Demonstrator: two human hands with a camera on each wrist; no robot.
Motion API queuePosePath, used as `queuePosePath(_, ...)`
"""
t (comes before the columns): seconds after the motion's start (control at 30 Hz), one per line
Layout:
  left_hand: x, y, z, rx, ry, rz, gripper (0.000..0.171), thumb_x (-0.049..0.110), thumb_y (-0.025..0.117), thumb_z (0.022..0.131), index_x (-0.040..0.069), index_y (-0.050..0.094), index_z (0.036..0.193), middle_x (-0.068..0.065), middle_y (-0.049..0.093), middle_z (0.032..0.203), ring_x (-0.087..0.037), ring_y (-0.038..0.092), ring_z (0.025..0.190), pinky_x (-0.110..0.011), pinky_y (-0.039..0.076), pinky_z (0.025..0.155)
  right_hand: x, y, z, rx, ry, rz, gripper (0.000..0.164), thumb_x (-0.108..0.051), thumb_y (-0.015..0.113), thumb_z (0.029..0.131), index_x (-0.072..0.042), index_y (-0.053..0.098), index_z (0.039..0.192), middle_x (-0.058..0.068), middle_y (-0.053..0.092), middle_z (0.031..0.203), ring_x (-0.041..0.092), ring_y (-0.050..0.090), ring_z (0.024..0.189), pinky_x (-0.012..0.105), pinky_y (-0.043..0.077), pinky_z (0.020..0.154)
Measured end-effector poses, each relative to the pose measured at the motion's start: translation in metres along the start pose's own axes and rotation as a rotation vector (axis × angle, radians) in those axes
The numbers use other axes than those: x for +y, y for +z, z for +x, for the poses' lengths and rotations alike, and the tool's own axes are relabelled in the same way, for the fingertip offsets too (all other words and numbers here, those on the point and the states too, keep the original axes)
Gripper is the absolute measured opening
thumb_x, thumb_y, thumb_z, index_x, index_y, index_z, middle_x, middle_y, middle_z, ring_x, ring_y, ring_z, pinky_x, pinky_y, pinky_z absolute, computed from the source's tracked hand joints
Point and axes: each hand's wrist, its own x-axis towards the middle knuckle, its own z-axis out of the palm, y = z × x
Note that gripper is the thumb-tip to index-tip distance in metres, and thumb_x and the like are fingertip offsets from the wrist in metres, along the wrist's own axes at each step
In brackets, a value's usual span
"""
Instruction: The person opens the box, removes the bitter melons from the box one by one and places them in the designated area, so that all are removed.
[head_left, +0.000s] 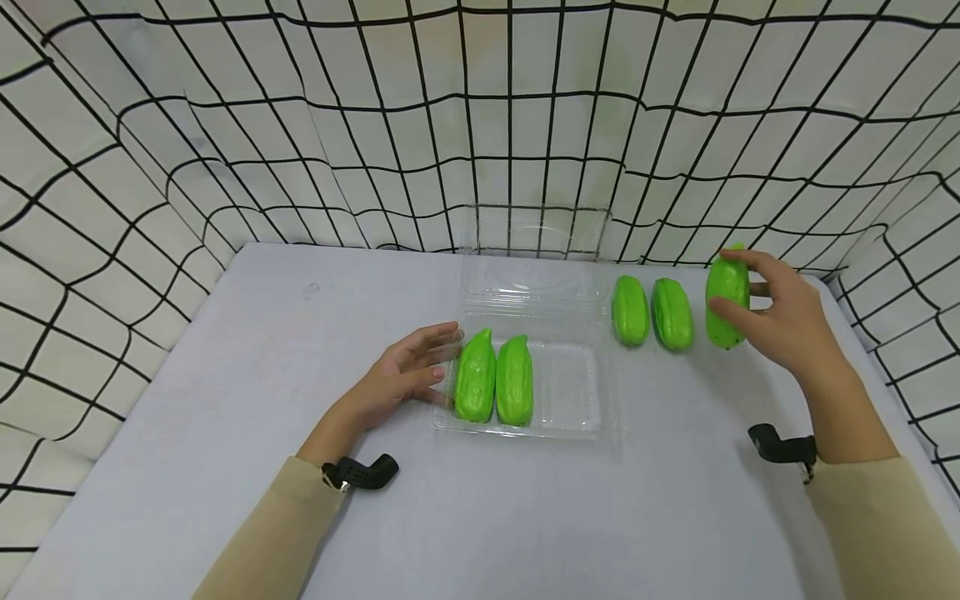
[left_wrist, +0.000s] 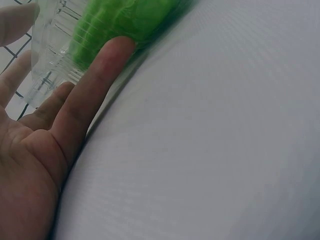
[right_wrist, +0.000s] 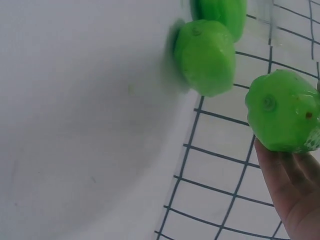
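Note:
My right hand (head_left: 780, 312) grips an oblong, ridged green fruit (head_left: 726, 302) between thumb and fingers, held up off the table at the right. The right wrist view shows the rounded end of that held fruit (right_wrist: 280, 110), with fingers beneath it. Two more green fruits, one nearer the middle (head_left: 630, 311) and one beside it (head_left: 672, 314), lie left of this hand. A clear plastic clamshell box (head_left: 566, 387) stands with its lid back; a left green fruit (head_left: 476, 379) and a right green fruit (head_left: 514, 382) lie side by side in it. My left hand (head_left: 401, 371) rests its extended fingers against the box's left side.
The box's raised clear lid (head_left: 532, 279) extends toward the back. A white table (head_left: 360, 533) bears everything. Black wire grid (head_left: 487, 125) before white sheeting borders the back and both sides.

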Motion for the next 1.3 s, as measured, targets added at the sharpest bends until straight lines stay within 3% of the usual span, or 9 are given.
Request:
queuePosePath(0.07, 0.000, 0.000, 0.000, 0.000, -0.002, -0.004, 0.064, 0.005, 0.057, 0.097, 0.009, 0.031, 0.155, -0.013, 0.030, 0.161, -0.035, 0.031, 0.147, -0.048, 0.060, 0.080, 0.005, 0.001, 0.002, -0.009, 0.013, -0.012, 0.062, -0.031, 0.069, 0.093, -0.022, 0.045, 0.150, 0.017, 0.046, 0.147, 0.050, 0.054, 0.120, 0.009, 0.047, 0.065)
queuePosePath(0.17, 0.001, 0.000, 0.000, 0.000, 0.000, -0.006, 0.064, 0.004, 0.056, 0.097, 0.009, 0.030, 0.155, -0.013, 0.029, 0.161, -0.036, 0.031, 0.147, -0.047, 0.060, 0.080, 0.012, 0.004, 0.005, -0.021, 0.027, -0.030, 0.063, -0.032, 0.069, 0.094, -0.021, 0.043, 0.150, 0.019, 0.045, 0.148, 0.053, 0.052, 0.121, 0.033, 0.058, 0.075)
queuePosePath(0.27, 0.001, 0.000, 0.000, -0.004, 0.004, -0.004, 0.064, 0.004, 0.056, 0.097, 0.008, 0.030, 0.155, -0.014, 0.029, 0.161, -0.036, 0.030, 0.147, -0.047, 0.061, 0.080, 0.019, 0.007, 0.008, -0.038, 0.048, -0.034, 0.064, -0.033, 0.067, 0.095, -0.020, 0.041, 0.152, 0.021, 0.044, 0.149, 0.055, 0.050, 0.123, 0.062, 0.054, 0.082)
queuePosePath(0.33, 0.000, 0.000, 0.001, -0.006, 0.004, -0.003, 0.064, 0.004, 0.056, 0.097, 0.008, 0.030, 0.155, -0.014, 0.028, 0.161, -0.037, 0.030, 0.147, -0.046, 0.061, 0.080, 0.024, 0.008, 0.010, -0.050, 0.063, -0.034, 0.065, -0.035, 0.065, 0.096, -0.019, 0.039, 0.153, 0.021, 0.043, 0.150, 0.055, 0.049, 0.124, 0.067, 0.051, 0.085)
queuePosePath(0.7, 0.002, 0.000, 0.003, -0.008, 0.009, -0.011, 0.064, 0.004, 0.056, 0.097, 0.008, 0.030, 0.155, -0.012, 0.030, 0.161, -0.037, 0.031, 0.147, -0.047, 0.061, 0.080, 0.052, 0.016, 0.019, -0.135, 0.127, -0.076, 0.067, -0.041, 0.061, 0.097, -0.016, 0.036, 0.155, 0.025, 0.041, 0.151, 0.053, 0.051, 0.120, 0.059, 0.054, 0.081)
queuePosePath(1.03, 0.001, 0.000, 0.001, 0.006, 0.004, -0.011, 0.064, 0.004, 0.056, 0.097, 0.009, 0.032, 0.155, -0.013, 0.030, 0.161, -0.037, 0.032, 0.146, -0.044, 0.061, 0.079, 0.056, 0.022, 0.028, -0.198, 0.149, -0.088, 0.071, -0.050, 0.055, 0.098, -0.017, 0.032, 0.157, 0.030, 0.033, 0.155, 0.059, 0.045, 0.126, 0.069, 0.048, 0.089)
queuePosePath(1.3, 0.000, -0.001, 0.001, 0.000, 0.004, -0.018, 0.064, 0.005, 0.056, 0.097, 0.008, 0.031, 0.155, -0.013, 0.029, 0.161, -0.037, 0.032, 0.147, -0.045, 0.061, 0.080, 0.055, 0.029, 0.028, -0.219, 0.146, -0.098, 0.066, -0.049, 0.054, 0.099, -0.012, 0.040, 0.152, 0.028, 0.038, 0.152, 0.057, 0.046, 0.126, 0.071, 0.043, 0.094)
